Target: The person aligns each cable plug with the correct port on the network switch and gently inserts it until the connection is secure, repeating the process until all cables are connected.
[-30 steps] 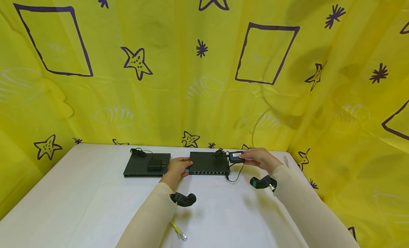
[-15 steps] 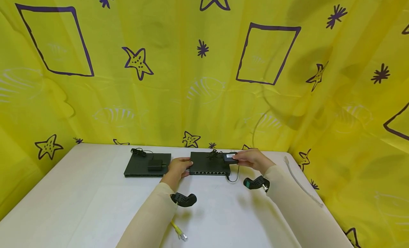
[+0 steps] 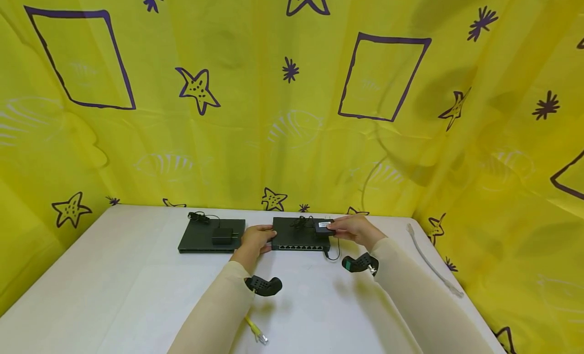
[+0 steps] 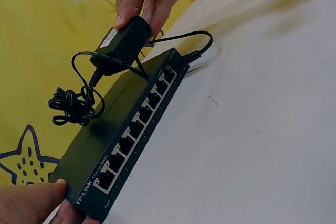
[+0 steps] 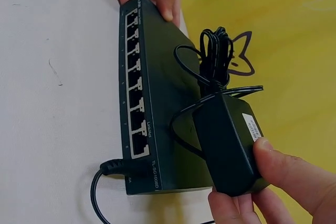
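Note:
A black TP-LINK Ethernet switch point(image 3: 292, 235) lies at the back middle of the table, its row of ports point(image 4: 137, 124) facing the front. My left hand point(image 3: 256, 241) grips its left end, thumb on top and fingers below in the left wrist view. With my right hand point(image 3: 358, 229) I pinch a black power adapter point(image 5: 226, 142) with a white label, over the right part of the switch's top. The adapter's bundled cord point(image 4: 71, 106) hangs over the switch, and its plug point(image 5: 116, 167) sits at the switch's right end.
Left of my left hand lies a second black flat box point(image 3: 196, 240) with its own black adapter point(image 3: 222, 236) and coiled cord on top. A grey cable point(image 3: 431, 262) lies along the right table edge. A yellow cable point(image 3: 256, 329) shows beside my left sleeve. Yellow curtain point(image 3: 237, 141) stands behind.
My right hand has moved left with the power adapter and its bundled cord, from beside the switch to over its top. The left hand keeps its grip, and more of the grey cable shows.

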A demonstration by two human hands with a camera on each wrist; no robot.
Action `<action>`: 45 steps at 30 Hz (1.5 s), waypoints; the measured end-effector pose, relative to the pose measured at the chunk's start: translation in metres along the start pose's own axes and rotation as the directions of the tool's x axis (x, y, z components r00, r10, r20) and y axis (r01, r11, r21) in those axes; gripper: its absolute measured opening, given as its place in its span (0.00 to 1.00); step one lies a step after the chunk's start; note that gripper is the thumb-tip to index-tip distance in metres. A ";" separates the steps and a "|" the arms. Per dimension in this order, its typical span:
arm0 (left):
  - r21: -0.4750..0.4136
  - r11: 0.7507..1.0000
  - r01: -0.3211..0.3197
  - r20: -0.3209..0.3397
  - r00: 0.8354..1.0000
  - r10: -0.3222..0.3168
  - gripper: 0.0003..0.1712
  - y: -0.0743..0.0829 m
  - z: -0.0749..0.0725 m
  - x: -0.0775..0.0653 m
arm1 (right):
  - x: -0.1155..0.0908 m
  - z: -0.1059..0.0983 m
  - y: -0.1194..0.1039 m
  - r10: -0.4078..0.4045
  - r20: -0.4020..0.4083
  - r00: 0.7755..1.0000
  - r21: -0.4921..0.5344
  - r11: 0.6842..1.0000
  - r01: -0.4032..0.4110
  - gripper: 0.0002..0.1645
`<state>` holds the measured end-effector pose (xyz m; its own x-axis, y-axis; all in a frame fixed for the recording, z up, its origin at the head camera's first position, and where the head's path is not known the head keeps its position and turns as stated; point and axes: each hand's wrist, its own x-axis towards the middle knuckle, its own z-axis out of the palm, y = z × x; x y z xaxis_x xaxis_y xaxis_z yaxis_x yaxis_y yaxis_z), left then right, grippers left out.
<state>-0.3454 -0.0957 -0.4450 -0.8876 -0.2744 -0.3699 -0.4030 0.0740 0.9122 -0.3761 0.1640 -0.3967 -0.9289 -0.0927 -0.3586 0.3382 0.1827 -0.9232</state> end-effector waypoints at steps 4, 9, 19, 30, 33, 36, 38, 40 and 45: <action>0.018 1.000 0.016 -0.008 1.000 -0.016 0.19 0.000 0.000 0.003 | 0.001 0.005 0.000 0.017 0.003 1.000 0.006 1.000 -0.017 0.25; 0.027 1.000 0.008 -0.006 1.000 -0.008 0.20 0.000 0.001 0.004 | 0.004 0.009 0.000 0.025 0.001 1.000 0.003 1.000 -0.025 0.27; 0.025 1.000 0.013 -0.010 1.000 -0.013 0.20 0.000 0.001 0.004 | 0.008 0.017 0.003 0.017 -0.010 1.000 0.039 0.999 -0.017 0.28; 0.017 1.000 0.012 -0.016 1.000 -0.011 0.19 0.001 0.002 0.002 | 0.009 0.022 0.003 0.026 -0.042 0.999 0.030 0.999 -0.025 0.27; 0.020 1.000 0.012 -0.018 1.000 -0.011 0.19 0.001 0.001 0.000 | 0.010 0.025 0.003 0.021 -0.041 0.999 0.016 1.000 -0.020 0.27; 0.021 1.000 0.018 -0.021 1.000 -0.017 0.19 0.002 0.001 -0.001 | 0.011 0.027 0.004 0.016 -0.036 0.999 0.012 1.000 -0.015 0.26; 0.018 1.000 0.016 -0.024 1.000 -0.016 0.18 0.002 0.001 -0.001 | 0.011 0.027 0.005 0.011 -0.034 0.999 0.012 1.000 -0.011 0.25; 0.013 1.000 0.013 -0.025 1.000 -0.013 0.19 0.002 0.002 -0.001 | 0.011 0.028 0.005 0.007 -0.036 0.999 0.010 1.000 -0.006 0.24; 0.011 1.000 0.016 -0.017 1.000 -0.016 0.19 0.001 0.002 0.003 | 0.010 0.030 0.003 -0.003 -0.056 0.998 0.007 1.000 0.003 0.25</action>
<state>-0.3487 -0.0946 -0.4450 -0.8772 -0.2918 -0.3812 -0.4195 0.0799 0.9042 -0.3796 0.1341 -0.4075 -0.9368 -0.0384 -0.3476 0.3361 0.1760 -0.9252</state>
